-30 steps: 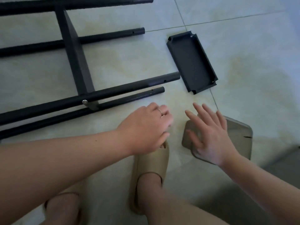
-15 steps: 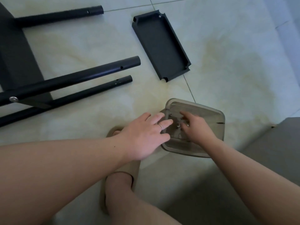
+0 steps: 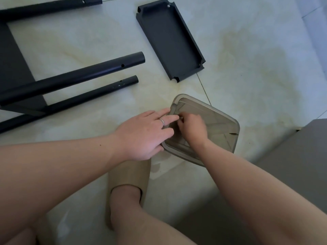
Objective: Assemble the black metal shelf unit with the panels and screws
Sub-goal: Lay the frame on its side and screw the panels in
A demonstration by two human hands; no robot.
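A translucent brown plastic container (image 3: 230, 131) lies on the tiled floor in front of me. My left hand (image 3: 143, 135) rests on its left rim with the fingers straight. Inside the container, my right hand (image 3: 192, 129) has its fingers curled and pinches a small screw at the fingertips, mostly hidden. A loose black metal shelf panel (image 3: 169, 39) lies upside down beyond the container. To the left lies the partly built frame: black tubes (image 3: 79, 78) with screw holes near their ends, joined by a fixed black panel (image 3: 12, 62).
My foot in a tan slipper (image 3: 131, 175) stands just below my left hand. A grey block-like object (image 3: 300, 156) fills the right edge. A thinner black tube (image 3: 88, 93) lies on the floor under the frame, and another tube (image 3: 49, 7) runs along the top left.
My view has shifted toward the container. My right hand went from flat over it to fingers curled inside, pinching. My left hand moved onto the container's left rim.
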